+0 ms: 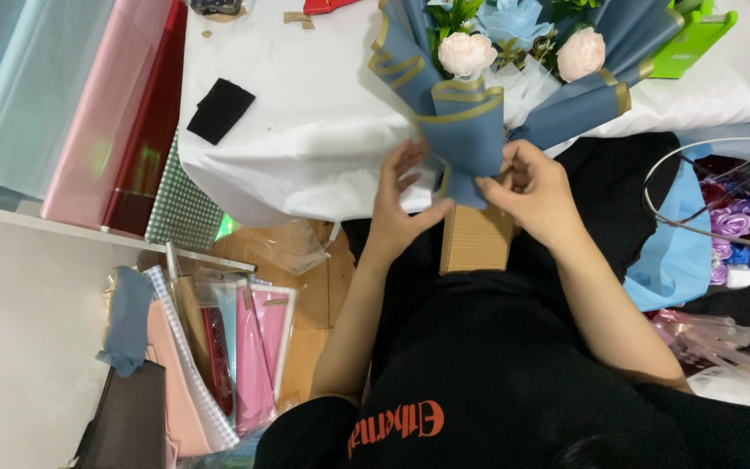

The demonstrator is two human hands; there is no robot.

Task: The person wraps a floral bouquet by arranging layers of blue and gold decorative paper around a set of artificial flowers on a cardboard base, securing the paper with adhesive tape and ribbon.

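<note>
Fingers (410, 165) of our left hand (401, 204) and right hand (531, 191) are pinching the blue wrapping paper (466, 130) of a bouquet (514, 52), which is resting at the white counter's (305, 130) near edge.

Landmark: bouquet (488, 78) in blue wrap with gold edging, standing at the counter's near edge.
Left of bouquet: broad bare stretch of white-covered counter (305, 113); only a black cloth square (220, 109) lies there, well apart.
Below bouquet: both hands crowd the stem, left hand (399, 204) and right hand (533, 193) on either side; brown corrugated holder (476, 236) fills the gap between them.
Right of bouquet: green box (694, 39) near the wrap; grey cable loop (705, 187) and a heap of purple and blue ribbon roses (740, 230) block the lower right.
Far left of bouquet: paper rolls (88, 104) line the counter's edge; sleeved sheets (236, 347) clutter the floor.
</note>
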